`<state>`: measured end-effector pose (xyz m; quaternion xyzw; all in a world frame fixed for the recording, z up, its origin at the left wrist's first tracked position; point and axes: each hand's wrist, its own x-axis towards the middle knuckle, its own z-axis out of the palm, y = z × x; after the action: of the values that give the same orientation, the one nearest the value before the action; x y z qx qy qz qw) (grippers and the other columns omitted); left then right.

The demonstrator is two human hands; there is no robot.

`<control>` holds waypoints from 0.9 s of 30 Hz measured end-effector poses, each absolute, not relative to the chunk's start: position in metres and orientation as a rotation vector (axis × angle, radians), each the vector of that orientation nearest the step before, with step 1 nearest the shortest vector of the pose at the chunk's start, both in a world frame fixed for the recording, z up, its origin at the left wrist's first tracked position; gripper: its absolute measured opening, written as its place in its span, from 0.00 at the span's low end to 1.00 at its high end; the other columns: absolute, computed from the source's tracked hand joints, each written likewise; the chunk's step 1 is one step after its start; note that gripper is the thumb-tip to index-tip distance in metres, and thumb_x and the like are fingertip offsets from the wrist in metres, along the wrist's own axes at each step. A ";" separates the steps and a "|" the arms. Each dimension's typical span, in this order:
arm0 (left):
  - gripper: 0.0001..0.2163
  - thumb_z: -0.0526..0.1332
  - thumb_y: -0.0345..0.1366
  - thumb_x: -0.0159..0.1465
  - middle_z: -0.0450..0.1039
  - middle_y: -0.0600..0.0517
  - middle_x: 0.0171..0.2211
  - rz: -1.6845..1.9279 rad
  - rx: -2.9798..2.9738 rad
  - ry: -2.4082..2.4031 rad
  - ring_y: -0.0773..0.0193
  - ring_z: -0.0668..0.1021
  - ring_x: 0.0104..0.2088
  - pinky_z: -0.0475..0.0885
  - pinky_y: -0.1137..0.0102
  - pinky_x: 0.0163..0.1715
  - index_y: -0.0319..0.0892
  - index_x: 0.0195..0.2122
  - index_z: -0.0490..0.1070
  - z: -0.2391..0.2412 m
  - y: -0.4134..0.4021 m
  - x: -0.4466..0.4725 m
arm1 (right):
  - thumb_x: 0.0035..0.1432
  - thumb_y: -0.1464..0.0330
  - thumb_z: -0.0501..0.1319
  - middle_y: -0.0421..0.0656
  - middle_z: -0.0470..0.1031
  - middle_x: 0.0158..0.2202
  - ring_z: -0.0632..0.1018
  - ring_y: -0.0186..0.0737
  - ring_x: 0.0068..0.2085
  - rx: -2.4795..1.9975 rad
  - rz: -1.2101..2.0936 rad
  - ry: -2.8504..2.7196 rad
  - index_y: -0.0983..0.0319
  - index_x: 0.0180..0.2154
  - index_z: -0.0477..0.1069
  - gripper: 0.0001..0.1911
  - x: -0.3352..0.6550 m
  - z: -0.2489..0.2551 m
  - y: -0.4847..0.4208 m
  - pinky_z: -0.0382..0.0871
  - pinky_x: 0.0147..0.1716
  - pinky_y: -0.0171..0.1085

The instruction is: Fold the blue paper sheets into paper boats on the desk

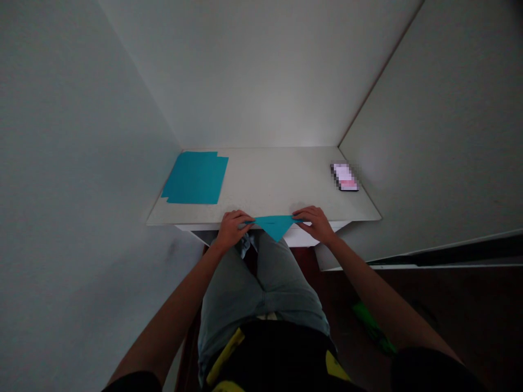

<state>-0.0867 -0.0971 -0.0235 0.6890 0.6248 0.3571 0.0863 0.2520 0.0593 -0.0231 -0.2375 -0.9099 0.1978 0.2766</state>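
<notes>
A folded piece of blue paper (274, 225) is stretched between my hands at the front edge of the white table. Its lower part comes to a point that hangs past the edge, above my lap. My left hand (234, 227) pinches the paper's left corner between thumb and fingers. On the other side, my right hand (314, 222) grips the right corner in the same way. The fingertips cover both ends of the paper.
Overlapping blue paper sheets (196, 177) lie at the table's left end. A phone (345, 177) with a blurred, lit screen rests at the right. Walls enclose the white table (278, 169) at the left, back and right. Something bright green (370, 324) is on the dark floor.
</notes>
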 end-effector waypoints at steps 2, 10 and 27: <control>0.05 0.67 0.40 0.71 0.83 0.49 0.43 1.118 1.964 1.833 0.54 0.81 0.46 0.71 0.57 0.52 0.47 0.43 0.81 -0.019 -0.090 -0.085 | 0.72 0.56 0.63 0.46 0.86 0.46 0.83 0.52 0.48 -0.696 0.635 -2.372 0.54 0.46 0.82 0.12 0.248 -0.018 0.062 0.72 0.51 0.51; 0.10 0.65 0.44 0.68 0.77 0.56 0.30 1.376 1.400 1.677 0.65 0.78 0.28 0.71 0.70 0.32 0.46 0.43 0.68 -0.010 -0.032 -0.076 | 0.62 0.54 0.66 0.41 0.78 0.35 0.76 0.40 0.33 -0.837 1.050 -1.876 0.56 0.42 0.74 0.14 0.202 -0.012 0.111 0.74 0.35 0.41; 0.21 0.74 0.56 0.56 0.82 0.49 0.34 1.398 1.311 1.723 0.62 0.78 0.31 0.74 0.66 0.34 0.43 0.39 0.81 -0.016 -0.031 -0.082 | 0.56 0.51 0.72 0.45 0.82 0.43 0.77 0.41 0.35 -0.799 1.191 -1.925 0.56 0.50 0.80 0.24 0.201 -0.025 0.110 0.76 0.37 0.42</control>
<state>-0.0817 -0.0312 -0.0162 0.4887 0.6421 0.5210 0.2784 0.2012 0.1097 -0.0247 -0.3103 -0.7474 0.4624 0.3623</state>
